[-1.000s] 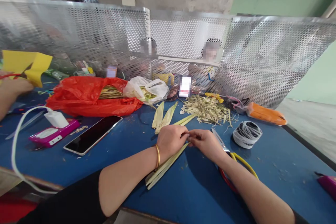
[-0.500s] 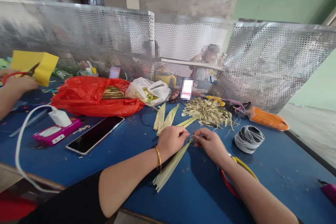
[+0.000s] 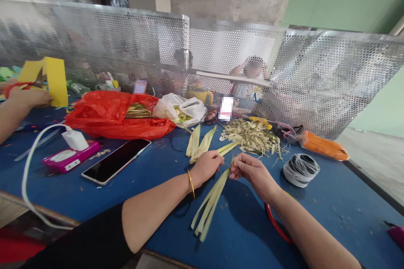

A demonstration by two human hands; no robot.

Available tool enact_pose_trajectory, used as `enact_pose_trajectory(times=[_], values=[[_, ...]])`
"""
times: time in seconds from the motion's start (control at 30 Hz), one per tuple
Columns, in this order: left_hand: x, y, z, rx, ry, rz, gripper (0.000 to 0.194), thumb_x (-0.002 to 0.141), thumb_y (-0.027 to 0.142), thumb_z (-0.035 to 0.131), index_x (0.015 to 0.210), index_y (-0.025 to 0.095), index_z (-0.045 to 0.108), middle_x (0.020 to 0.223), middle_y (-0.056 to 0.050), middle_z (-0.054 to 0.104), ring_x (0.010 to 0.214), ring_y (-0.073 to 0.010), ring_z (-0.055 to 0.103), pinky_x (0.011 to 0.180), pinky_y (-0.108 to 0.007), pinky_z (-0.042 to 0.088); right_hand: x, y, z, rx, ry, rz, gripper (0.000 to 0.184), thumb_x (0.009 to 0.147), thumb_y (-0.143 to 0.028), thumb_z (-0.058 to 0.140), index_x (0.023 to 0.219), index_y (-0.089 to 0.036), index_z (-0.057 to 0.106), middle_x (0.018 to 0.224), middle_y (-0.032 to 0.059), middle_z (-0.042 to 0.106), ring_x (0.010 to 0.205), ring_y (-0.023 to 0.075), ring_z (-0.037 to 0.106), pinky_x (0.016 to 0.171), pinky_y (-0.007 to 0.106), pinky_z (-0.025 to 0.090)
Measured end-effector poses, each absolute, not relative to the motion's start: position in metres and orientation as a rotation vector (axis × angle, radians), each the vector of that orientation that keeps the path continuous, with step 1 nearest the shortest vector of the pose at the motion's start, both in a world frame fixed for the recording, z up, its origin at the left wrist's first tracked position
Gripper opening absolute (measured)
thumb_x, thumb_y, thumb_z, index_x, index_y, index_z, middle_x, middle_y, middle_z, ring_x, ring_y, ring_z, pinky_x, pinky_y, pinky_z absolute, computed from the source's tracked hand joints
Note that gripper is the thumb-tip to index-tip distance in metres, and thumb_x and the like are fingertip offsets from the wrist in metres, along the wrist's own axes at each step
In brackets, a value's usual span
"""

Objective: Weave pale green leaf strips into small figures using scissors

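Right hand (image 3: 252, 175) pinches the husk strips (image 3: 216, 199); left hand (image 3: 206, 169), just beside them, pinches thread (image 3: 226, 163): binding, seemingly; next calls for tension!

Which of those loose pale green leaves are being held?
The fanned pale-green leaf strips, pinched at the top by the right hand; the other pale leaves lie on the blue table.

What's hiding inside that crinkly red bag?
A bundle of yellowish-brown, leafy-looking strips shows through the opening of the red bag. The bag's folds cover the rest, so I can't tell whether anything else is in there.
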State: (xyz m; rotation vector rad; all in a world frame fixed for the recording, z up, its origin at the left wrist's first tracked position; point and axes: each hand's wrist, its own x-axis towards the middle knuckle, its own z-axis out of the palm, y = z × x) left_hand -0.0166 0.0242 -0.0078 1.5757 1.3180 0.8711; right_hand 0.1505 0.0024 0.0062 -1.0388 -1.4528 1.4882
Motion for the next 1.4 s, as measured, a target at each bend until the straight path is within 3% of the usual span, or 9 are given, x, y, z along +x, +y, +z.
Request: enact_pose_trajectory(times=[0.1,0.23,0.43,0.73,0.97,1.2,1.4], values=[[-0.0133,0.0229,-0.0076,1.219,1.057,0.939,0.011,0.074,0.024,0.049,0.067,0.017,0.054,0.05,0.005,0.045,0.044,-0.0082,0.038,0.045,-0.022,0.026,0.1514,0.0042,0.0036,-1.056,-1.454,1.46,0.03,0.075,-0.046,0.067,0.069,-0.019,0.056,0.065,0.0004,0.063,0.061,0.0134,0.061,0.062,0.027,0.044],[-0.0113,0.0203,-0.0069,1.036,0.852,0.905,0.015,0.075,0.031,0.051,0.071,0.016,0.052,0.059,0.004,0.052,0.043,-0.0056,0.04,0.043,-0.021,0.026,0.15,0.0039,0.0026,-1.08,-1.447,1.443,0.031,0.074,-0.047,0.068,0.069,-0.019,0.055,0.065,0.0003,0.063,0.061,0.0137,0.06,0.062,0.028,0.045],[-0.0095,0.0194,-0.0114,1.331,0.918,0.873,0.023,0.082,0.035,0.047,0.066,0.019,0.045,0.056,0.005,0.05,0.04,-0.0057,0.039,0.041,-0.02,0.029,0.1487,0.0018,0.0063,-1.117,-1.573,1.426,0.032,0.075,-0.046,0.066,0.066,-0.019,0.052,0.061,-0.0022,0.058,0.057,0.0125,0.058,0.061,0.027,0.044],[-0.0171,0.0211,-0.0159,1.783,1.102,0.784,0.025,0.086,0.033,0.042,0.065,0.02,0.048,0.056,0.004,0.053,0.043,-0.0081,0.045,0.047,-0.021,0.034,0.151,0.0007,0.0072,-1.183,-1.704,1.397,0.024,0.076,-0.035,0.062,0.062,-0.02,0.049,0.058,-0.0042,0.055,0.054,0.0112,0.056,0.06,0.027,0.046],[-0.0165,0.0207,-0.0126,1.536,1.081,0.775,0.027,0.085,0.033,0.048,0.062,0.019,0.048,0.053,0.005,0.052,0.042,-0.0076,0.044,0.046,-0.022,0.036,0.1541,0.004,0.0049,-1.206,-1.643,1.438,0.025,0.071,-0.04,0.067,0.064,-0.018,0.057,0.068,0.0006,0.064,0.061,0.0133,0.06,0.064,0.029,0.045],[-0.0175,0.0202,-0.0106,1.124,0.918,0.761,0.025,0.07,0.034,0.071,0.069,0.013,0.059,0.065,0.0,0.06,0.05,-0.006,0.049,0.054,-0.023,0.046,0.1571,0.0048,0.0111,-1.188,-1.538,1.431,0.022,0.069,-0.038,0.07,0.068,-0.016,0.065,0.071,0.0021,0.065,0.069,0.0132,0.056,0.067,0.027,0.042],[-0.0151,0.0154,-0.0083,1.215,0.897,0.693,0.011,0.064,0.018,0.07,0.072,0.011,0.067,0.065,0.001,0.062,0.051,-0.0059,0.052,0.057,-0.022,0.045,0.1524,0.0023,0.012,-1.208,-1.533,1.348,0.021,0.069,-0.035,0.069,0.06,-0.017,0.063,0.069,0.0008,0.063,0.063,0.011,0.05,0.06,0.025,0.038]])
